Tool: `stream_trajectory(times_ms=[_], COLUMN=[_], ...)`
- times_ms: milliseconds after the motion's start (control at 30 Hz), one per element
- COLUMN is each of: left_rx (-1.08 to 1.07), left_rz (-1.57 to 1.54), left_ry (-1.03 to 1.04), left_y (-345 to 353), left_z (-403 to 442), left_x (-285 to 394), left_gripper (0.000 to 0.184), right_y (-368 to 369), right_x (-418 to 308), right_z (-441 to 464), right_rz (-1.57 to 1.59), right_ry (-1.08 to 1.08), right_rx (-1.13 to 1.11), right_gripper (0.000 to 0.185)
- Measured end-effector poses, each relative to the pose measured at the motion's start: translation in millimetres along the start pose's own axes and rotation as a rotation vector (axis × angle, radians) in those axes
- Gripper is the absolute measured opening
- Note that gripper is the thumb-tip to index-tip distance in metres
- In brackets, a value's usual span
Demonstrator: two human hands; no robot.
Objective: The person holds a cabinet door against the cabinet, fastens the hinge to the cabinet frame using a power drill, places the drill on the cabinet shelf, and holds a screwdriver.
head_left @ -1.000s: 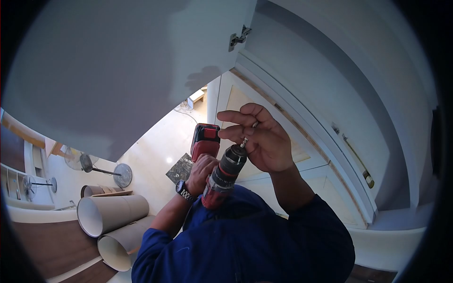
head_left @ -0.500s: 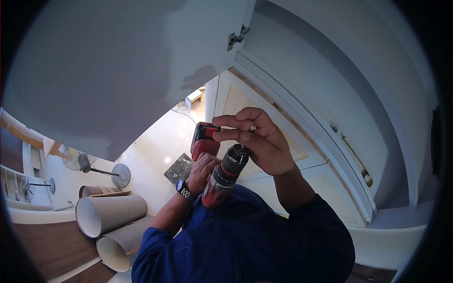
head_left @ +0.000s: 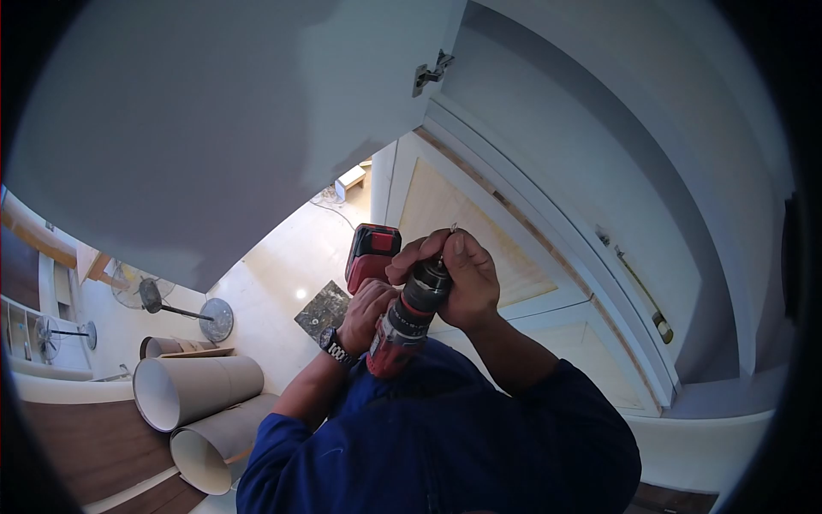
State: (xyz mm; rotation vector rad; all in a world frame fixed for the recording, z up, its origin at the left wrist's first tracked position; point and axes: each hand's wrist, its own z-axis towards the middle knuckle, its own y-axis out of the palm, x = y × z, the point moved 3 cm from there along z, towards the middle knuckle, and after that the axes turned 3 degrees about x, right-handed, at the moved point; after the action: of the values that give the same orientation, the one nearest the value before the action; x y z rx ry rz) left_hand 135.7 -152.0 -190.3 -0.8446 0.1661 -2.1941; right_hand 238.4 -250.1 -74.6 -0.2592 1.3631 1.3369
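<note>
One red cordless drill is gripped by the left hand, while the right hand pinches a drill bit at the black chuck

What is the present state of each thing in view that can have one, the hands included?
Left hand: closed on the drill.
Right hand: fingers closed around the bit.
Drill: held; whether running, cannot tell.
Bit: at the drill's nose, tip showing above the fingers.
Battery: attached to the drill.
Watch: worn.
Door: open.
Hinge: opened out.
Fans: whether running, cannot tell.
Rolls: rolled up, ends open.
</note>
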Motion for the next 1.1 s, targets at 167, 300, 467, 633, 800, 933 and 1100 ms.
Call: stream_trajectory(times_ms=[167, 300, 467, 633, 800, 933, 1100], left_rx=[-0.001, -0.003, 0.083, 0.095, 0.069, 0.011, -0.019], left_rz=[-0.088, -0.060, -0.090, 0.095, 0.142, 0.003, -0.017], left_ry=[-0.137, -0.106, -0.190, -0.126, 0.003, -0.045, -0.052], left_y=[2, -3, -10, -8, -7, -3, 0], left_z=[-5, -1, -4, -11, 0, -2, 2], left_x=[-5, 2, 12, 7, 4, 4, 5], left_gripper=[0.027, 0.038, 0.052, 0.055, 0.052, 0.043, 0.034], right_y=[5, 6, 4, 11, 9, 18, 19], right_x=[3, 0, -2, -7, -13, -19, -24], right_z=[1, 3, 14, 18, 19, 13, 5], right_rz=[-0.037, -0.075, 0.110, 0.098, 0.102, -0.065, -0.099], right_ry=[-0.070, -0.080, -0.091, -0.056, -0.036, -0.098, -0.119], right_rx=[0.053, 0.127, 0.270, 0.310, 0.237, 0.101, -0.002], right_gripper=[0.032, 0.032, 0.033, 0.035, 0.037, 0.034, 0.034])
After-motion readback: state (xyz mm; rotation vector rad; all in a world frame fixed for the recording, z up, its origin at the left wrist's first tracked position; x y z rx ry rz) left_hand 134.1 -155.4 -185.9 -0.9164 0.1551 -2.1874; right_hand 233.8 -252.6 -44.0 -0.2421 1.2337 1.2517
